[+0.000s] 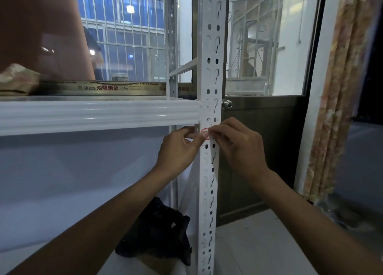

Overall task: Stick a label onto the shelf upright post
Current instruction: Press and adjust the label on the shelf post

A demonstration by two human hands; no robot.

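Observation:
The white perforated upright post (211,53) of the shelf runs from top to bottom through the middle of the view. A small white label with a red border (205,130) lies against the post just below the white shelf beam (99,116). My left hand (179,150) pinches the label's left side between thumb and finger. My right hand (236,144) comes from the right, its fingertips pressed on the label's right part. Most of the label is hidden by my fingers.
A dark cloth bundle (157,231) lies on the lower shelf left of the post. Behind the post is a dark door with a round knob (227,104) and a window. A patterned curtain (339,88) hangs at the right.

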